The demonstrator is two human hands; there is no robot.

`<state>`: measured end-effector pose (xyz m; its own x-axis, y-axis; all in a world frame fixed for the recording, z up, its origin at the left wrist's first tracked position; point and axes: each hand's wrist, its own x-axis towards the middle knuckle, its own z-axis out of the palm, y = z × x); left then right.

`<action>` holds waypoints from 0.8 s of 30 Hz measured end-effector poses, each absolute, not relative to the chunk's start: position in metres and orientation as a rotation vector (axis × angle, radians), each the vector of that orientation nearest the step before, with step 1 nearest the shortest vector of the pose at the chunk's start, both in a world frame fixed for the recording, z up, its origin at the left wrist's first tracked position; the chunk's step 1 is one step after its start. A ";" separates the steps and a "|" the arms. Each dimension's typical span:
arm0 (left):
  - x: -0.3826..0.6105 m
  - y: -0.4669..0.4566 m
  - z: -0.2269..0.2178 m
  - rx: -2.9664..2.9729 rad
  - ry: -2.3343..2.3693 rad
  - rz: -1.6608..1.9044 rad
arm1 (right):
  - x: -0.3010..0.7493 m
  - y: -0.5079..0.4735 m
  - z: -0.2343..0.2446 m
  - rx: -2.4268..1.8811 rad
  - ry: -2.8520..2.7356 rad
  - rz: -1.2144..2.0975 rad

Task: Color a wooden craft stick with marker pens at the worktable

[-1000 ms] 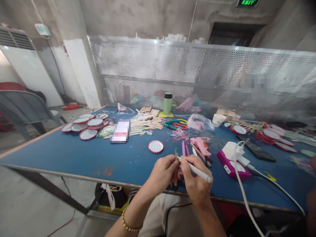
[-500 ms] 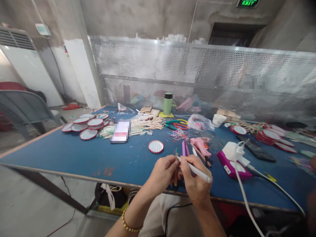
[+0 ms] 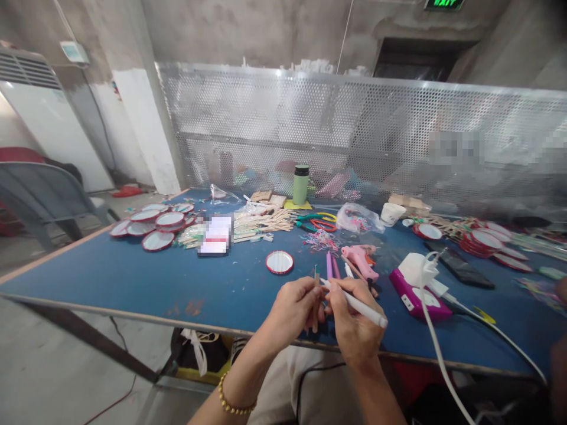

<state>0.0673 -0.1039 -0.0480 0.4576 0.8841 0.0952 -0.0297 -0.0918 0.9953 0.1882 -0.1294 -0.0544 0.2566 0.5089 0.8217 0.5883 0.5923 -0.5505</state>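
Pinched in my left hand is a flat wooden stick, held upright, with a green tip at its top. My right hand grips a white marker pen like a writing tool, its tip close to the stick's upper part; I cannot tell whether it touches. Just beyond my hands lies a round red-rimmed lid with a pale, shiny face. Purple pens and a pink glue gun lie past my right hand.
A magenta power strip with white chargers and cables sits at right. Stacked red-rimmed lids are at left, near a phone. Behind are wooden sticks, pliers, a green bottle and a paper cup.
My right hand has shifted slightly right with the marker, drawing its tip a little away from the stick. My left hand stays nearly still.
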 end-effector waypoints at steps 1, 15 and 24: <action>0.067 -0.104 -0.048 1.460 0.796 0.919 | 0.188 -0.129 -0.054 -1.020 -1.385 -0.066; 0.068 -0.104 -0.049 1.462 0.794 0.931 | 0.185 -0.131 -0.051 -1.012 -1.419 -0.029; 0.067 -0.103 -0.048 1.480 0.815 0.932 | 0.186 -0.131 -0.051 -1.037 -1.457 -0.094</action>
<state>0.0670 -0.1034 -0.0477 0.4440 0.8898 0.1052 -0.0148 -0.1101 0.9938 0.1857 -0.1311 -0.0511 0.1904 0.5230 0.8308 0.6250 0.5880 -0.5134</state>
